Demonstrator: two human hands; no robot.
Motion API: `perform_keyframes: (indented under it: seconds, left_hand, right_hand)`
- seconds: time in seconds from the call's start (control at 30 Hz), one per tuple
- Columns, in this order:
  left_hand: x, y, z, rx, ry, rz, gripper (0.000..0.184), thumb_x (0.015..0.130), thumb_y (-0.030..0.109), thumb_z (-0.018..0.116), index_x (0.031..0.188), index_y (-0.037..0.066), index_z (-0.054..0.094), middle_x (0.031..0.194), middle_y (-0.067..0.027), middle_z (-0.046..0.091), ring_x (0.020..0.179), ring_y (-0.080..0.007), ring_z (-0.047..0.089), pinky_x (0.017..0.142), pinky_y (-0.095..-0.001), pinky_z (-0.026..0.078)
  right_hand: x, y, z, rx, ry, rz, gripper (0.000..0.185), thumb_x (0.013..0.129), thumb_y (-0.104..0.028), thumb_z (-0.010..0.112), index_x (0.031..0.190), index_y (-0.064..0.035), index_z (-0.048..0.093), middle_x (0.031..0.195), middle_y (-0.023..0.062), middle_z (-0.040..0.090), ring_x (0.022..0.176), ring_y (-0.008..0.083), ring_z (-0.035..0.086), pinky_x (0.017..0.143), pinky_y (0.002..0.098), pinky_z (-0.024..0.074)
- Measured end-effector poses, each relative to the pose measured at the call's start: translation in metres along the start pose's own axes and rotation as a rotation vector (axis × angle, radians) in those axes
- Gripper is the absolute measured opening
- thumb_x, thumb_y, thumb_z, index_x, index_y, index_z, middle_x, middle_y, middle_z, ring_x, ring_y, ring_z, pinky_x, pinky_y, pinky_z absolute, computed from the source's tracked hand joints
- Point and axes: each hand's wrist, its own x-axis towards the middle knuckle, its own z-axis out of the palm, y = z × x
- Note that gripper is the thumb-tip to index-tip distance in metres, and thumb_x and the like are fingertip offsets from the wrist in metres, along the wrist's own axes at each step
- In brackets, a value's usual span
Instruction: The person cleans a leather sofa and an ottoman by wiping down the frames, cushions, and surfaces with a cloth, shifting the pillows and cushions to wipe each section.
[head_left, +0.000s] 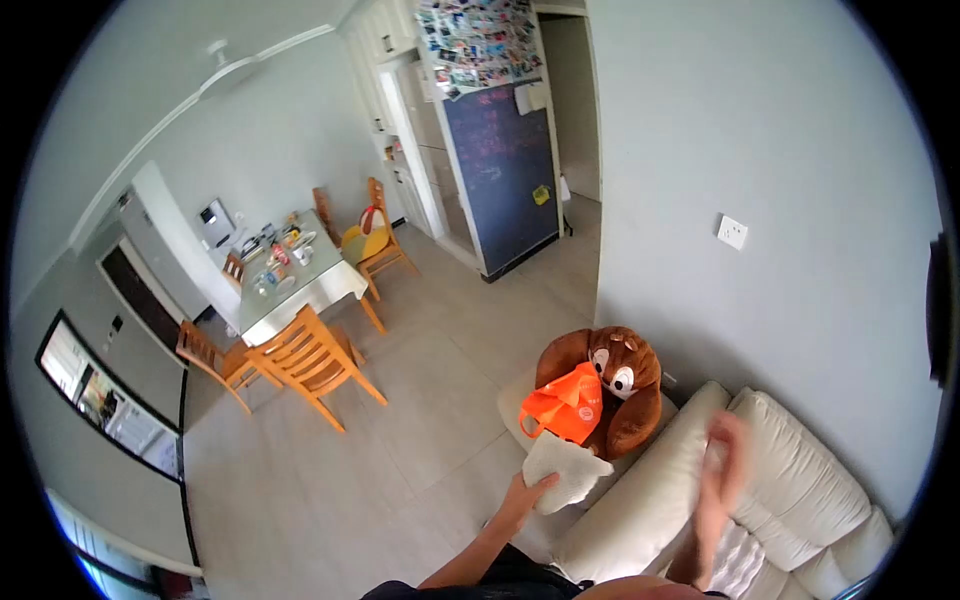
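My left hand (528, 494) grips a folded off-white cloth (564, 474) by its near left edge. Just beyond the cloth, an orange bag (566, 405) leans on a large brown plush toy (634, 420) with big white eyes. The toy sits on a light-coloured seat (515, 408). Raised over the cream sofa (640, 500), my right hand (724, 462) is smeared by motion. Its fingers and anything in them cannot be made out. It appears apart from the cloth.
A dining table (325, 288) with many small items stands at the far left, with wooden chairs (312, 362) around it. A dark board (502, 170) and a doorway are at the back. A grey wall (800, 300) with a socket (732, 232) rises behind the sofa.
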Motion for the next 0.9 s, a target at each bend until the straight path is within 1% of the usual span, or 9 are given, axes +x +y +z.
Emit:
perform_keyframes:
  seconds: [0.1,0.17,0.2,0.3,0.47,0.53,0.6,0.73,0.9]
  left_hand:
    - [-0.042,-0.014,-0.004,0.013,0.075,0.08,0.052,0.084,0.026,0.077,0.124,0.0,0.058,0.112,-0.0087,0.067,0.098,-0.0171,0.065,0.085,-0.0325,0.052]
    - [-0.067,-0.012,-0.006,0.074,0.085,-0.002,0.049,0.085,0.026,0.076,0.123,-0.001,0.059,0.109,-0.0086,0.068,0.093,-0.0166,0.066,0.081,-0.0324,0.053]
    - [-0.078,-0.014,-0.008,0.081,0.087,-0.006,0.049,0.085,0.026,0.076,0.123,-0.001,0.059,0.109,-0.0086,0.068,0.093,-0.0166,0.066,0.081,-0.0324,0.053]
    - [-0.102,-0.02,-0.014,0.182,0.057,0.001,0.05,0.088,0.025,0.072,0.125,-0.003,0.055,0.109,-0.0092,0.067,0.094,-0.0174,0.066,0.083,-0.0333,0.054]
    - [-0.142,-0.053,-0.027,0.067,-0.127,0.034,0.046,0.086,0.025,0.076,0.119,-0.003,0.06,0.105,-0.0074,0.068,0.09,-0.0141,0.066,0.077,-0.0298,0.054]
    - [-0.168,-0.076,-0.038,0.084,-0.188,-0.004,0.046,0.086,0.025,0.076,0.119,-0.003,0.06,0.105,-0.0074,0.068,0.09,-0.0141,0.066,0.077,-0.0298,0.054]
    - [-0.185,-0.084,-0.041,0.208,-0.154,-0.037,0.046,0.086,0.025,0.076,0.118,-0.003,0.06,0.104,-0.0073,0.068,0.09,-0.014,0.066,0.077,-0.0296,0.054]
    - [-0.22,-0.106,-0.032,0.182,-0.196,-0.097,0.045,0.085,0.025,0.077,0.115,-0.003,0.061,0.102,-0.0074,0.068,0.09,-0.0137,0.066,0.077,-0.0294,0.053]
    - [-0.254,-0.102,0.006,0.268,-0.28,-0.064,0.046,0.083,0.025,0.078,0.115,-0.003,0.061,0.104,-0.0071,0.067,0.092,-0.0141,0.064,0.079,-0.0294,0.053]
  right_hand:
    - [-0.078,-0.022,-0.032,-0.651,-0.634,0.262,0.017,0.088,-0.01,0.059,0.104,-0.0033,0.064,0.103,0.0142,0.065,0.095,0.0271,0.064,0.079,0.0367,0.0521]
    - [-0.124,-0.037,-0.047,-1.087,-1.035,0.456,0.013,0.087,-0.008,0.057,0.088,-0.0022,0.069,0.095,0.0179,0.068,0.09,0.0336,0.069,0.072,0.0412,0.0573]
    - [-0.142,-0.04,-0.052,-1.127,-1.092,0.512,0.013,0.087,-0.009,0.057,0.088,-0.0023,0.069,0.095,0.0179,0.068,0.09,0.0335,0.069,0.072,0.0412,0.0572]
    - [-0.181,-0.037,-0.057,-0.866,-0.866,0.529,0.013,0.087,-0.009,0.057,0.089,-0.0026,0.069,0.097,0.0176,0.067,0.091,0.033,0.069,0.073,0.041,0.0568]
    - [-0.248,-0.035,-0.043,-0.605,-0.649,0.564,0.014,0.088,-0.011,0.057,0.091,-0.0031,0.068,0.099,0.0172,0.066,0.092,0.0322,0.068,0.074,0.0407,0.0563]
    - [-0.278,-0.042,-0.043,-0.559,-0.588,0.609,0.014,0.088,-0.011,0.057,0.092,-0.0032,0.068,0.1,0.017,0.066,0.093,0.0319,0.068,0.074,0.0406,0.0561]
    - [-0.307,-0.052,-0.047,-0.542,-0.522,0.652,0.014,0.088,-0.011,0.057,0.092,-0.0034,0.068,0.101,0.0169,0.065,0.093,0.0316,0.067,0.075,0.0405,0.0558]
    - [-0.367,-0.076,-0.073,-0.512,-0.389,0.763,0.015,0.088,-0.012,0.057,0.094,-0.0038,0.068,0.103,0.0165,0.064,0.094,0.031,0.067,0.076,0.0403,0.0554]
    - [-0.44,-0.111,-0.123,-0.53,-0.196,0.884,0.015,0.088,-0.014,0.057,0.095,-0.0043,0.067,0.105,0.0161,0.063,0.096,0.0302,0.066,0.077,0.04,0.0548]
